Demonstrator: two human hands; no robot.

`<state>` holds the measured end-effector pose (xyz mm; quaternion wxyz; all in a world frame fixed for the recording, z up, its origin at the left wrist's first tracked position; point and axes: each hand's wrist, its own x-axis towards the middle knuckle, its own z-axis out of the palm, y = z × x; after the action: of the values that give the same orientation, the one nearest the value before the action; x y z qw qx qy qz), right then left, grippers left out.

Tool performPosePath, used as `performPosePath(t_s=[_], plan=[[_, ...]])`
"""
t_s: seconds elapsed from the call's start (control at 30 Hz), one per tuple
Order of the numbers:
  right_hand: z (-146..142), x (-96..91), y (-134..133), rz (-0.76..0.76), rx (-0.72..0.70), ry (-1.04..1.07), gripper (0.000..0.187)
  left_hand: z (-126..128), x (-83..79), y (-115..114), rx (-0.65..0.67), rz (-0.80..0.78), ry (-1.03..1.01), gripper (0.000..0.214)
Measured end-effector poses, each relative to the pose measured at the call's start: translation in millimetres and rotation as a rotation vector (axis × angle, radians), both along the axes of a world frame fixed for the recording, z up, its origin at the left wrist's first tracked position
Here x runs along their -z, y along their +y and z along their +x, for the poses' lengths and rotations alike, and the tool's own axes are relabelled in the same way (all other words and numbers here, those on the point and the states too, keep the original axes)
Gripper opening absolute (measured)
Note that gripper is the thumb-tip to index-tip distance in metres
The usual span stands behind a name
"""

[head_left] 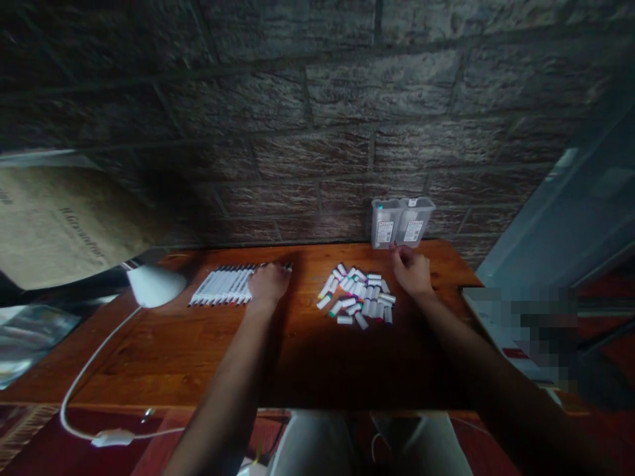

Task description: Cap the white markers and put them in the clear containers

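Observation:
A row of slim white marker pens with dark ends lies side by side on the left of the wooden table. My left hand rests with curled fingers on the right end of this row, closed on a pen whose dark tip shows beside the fingers. Right of it is a loose pile of short white cylinders with coloured ends, which look like caps. Beyond the pile, my right hand is closed in a pinch just in front of a clear plastic container. What its fingertips hold, if anything, is too small to make out.
A white lamp with a cable stands left of the pens, under a brown paper bag-like shade. A brick wall rises behind the table. A light flat object, partly blurred out, lies at the right.

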<state>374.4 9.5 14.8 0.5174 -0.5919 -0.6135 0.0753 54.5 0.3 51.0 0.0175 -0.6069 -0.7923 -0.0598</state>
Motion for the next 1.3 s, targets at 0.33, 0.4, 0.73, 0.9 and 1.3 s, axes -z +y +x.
performPosePath(t_s=[0.33, 0.4, 0.73, 0.9, 1.3], plan=[[-9.8, -1.8, -3.6, -0.024, -0.107, 0.022, 0.042, 16.1, -6.6, -4.5, 0.090, -0.105, 0.095, 0.038], [-10.9, -2.2, -4.3, -0.043, -0.120, 0.018, 0.040, 18.1, -6.3, -4.4, 0.125, -0.121, 0.092, 0.035], [-11.5, 0.0, -4.3, -0.127, -0.185, -0.002, 0.041, 22.0, -5.4, -5.0, 0.420, 0.109, -0.435, 0.025], [-15.7, -4.4, -8.2, -0.123, -0.244, -0.010, 0.040, 32.1, -7.1, -4.2, 0.421, 0.232, -1.344, 0.030], [-29.1, -10.3, -23.8, -0.172, -0.711, -0.315, 0.019, 51.8, 4.4, -3.0, 0.308, 0.032, -2.010, 0.024]])
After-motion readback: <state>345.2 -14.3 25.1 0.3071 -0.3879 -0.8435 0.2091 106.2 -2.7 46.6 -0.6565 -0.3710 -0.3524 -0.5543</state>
